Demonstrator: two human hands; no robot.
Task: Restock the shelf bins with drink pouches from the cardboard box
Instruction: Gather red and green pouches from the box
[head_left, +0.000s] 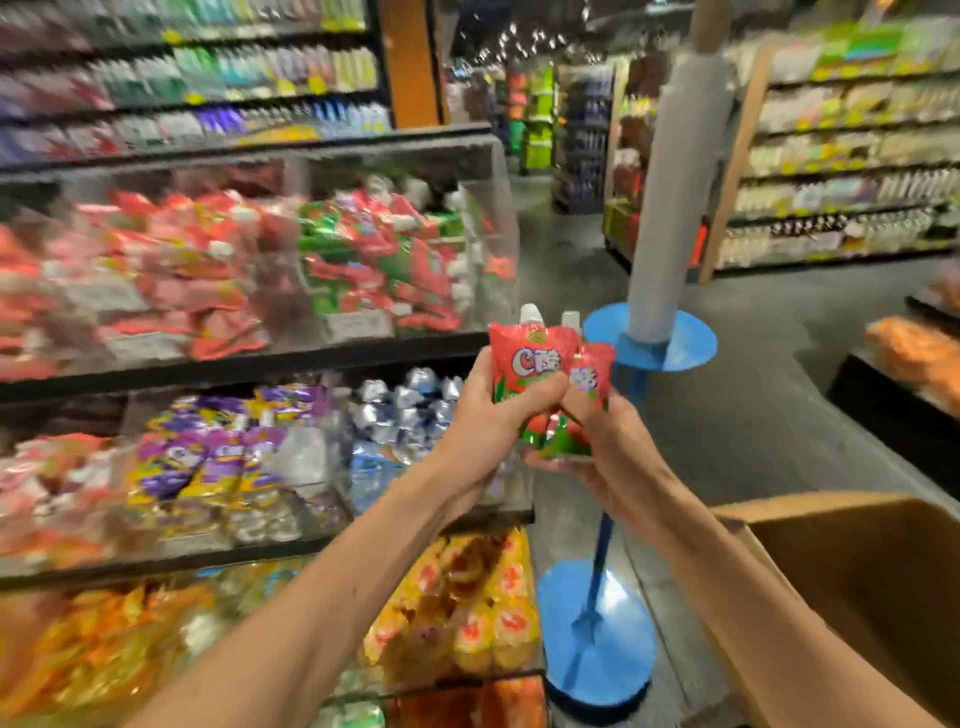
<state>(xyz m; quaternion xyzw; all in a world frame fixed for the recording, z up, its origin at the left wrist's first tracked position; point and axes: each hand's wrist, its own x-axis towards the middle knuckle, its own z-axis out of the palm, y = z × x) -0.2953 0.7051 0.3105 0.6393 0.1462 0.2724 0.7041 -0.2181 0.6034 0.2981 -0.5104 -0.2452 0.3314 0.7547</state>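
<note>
blurry shop aisle, clear plastic shelf bins at left. your left hand and right hand together grip two red foil drink pouches with white caps, between bins and brown cardboard box. likely soft, slick, light: hold the bodies, not caps.

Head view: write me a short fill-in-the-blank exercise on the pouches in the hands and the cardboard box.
The left hand grips a drink pouch whose cap is ____.
The right hand holds a second pouch, mainly ____ in colour.
The cardboard box lies at the view's lower ____.
Missing words: white, red, right.
</note>
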